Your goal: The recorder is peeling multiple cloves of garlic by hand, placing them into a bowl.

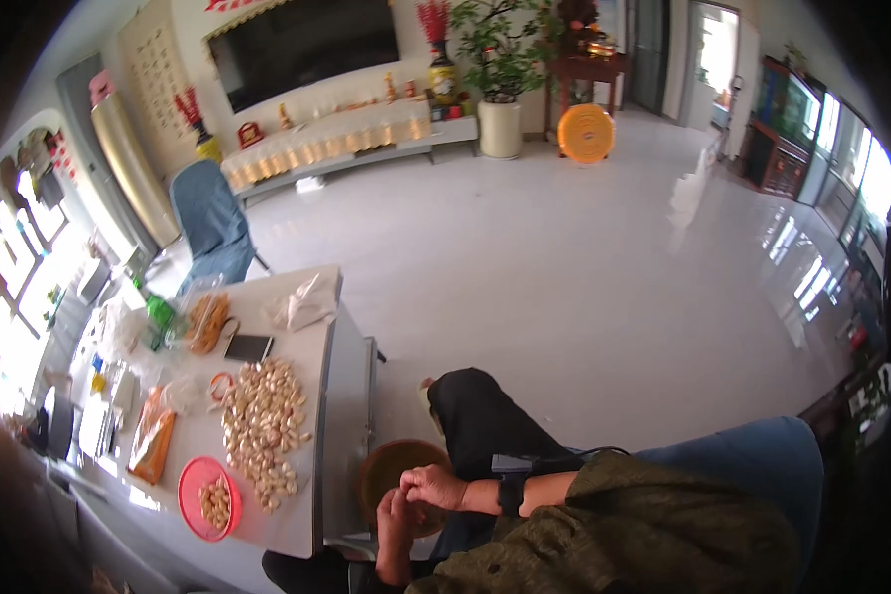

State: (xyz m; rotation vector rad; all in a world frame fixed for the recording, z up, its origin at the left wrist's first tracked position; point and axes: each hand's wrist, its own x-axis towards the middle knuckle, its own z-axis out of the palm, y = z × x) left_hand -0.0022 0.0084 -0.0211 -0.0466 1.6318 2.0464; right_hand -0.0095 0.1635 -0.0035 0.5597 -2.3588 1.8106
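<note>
My right hand (434, 486), with a dark band at the wrist, meets my left hand (394, 521) at the fingertips. The fingers of both are bent together; whatever lies between them is too small to tell. Below them is a round brown basin (386, 464), partly hidden by the hands; its contents are unclear. To the left, a heap of garlic cloves (262, 423) is spread along the near side of the white table (304, 520). A pink plastic bowl (185, 496) at the table's corner holds pale cloves (214, 503).
On the table lie a smartphone (249, 347), an orange packet (153, 438), a clear box of brown food (208, 323), a green bottle (161, 312) and plastic bags (308, 303). A blue-covered chair (211, 219) stands beyond. My leg (482, 416) is beside the basin.
</note>
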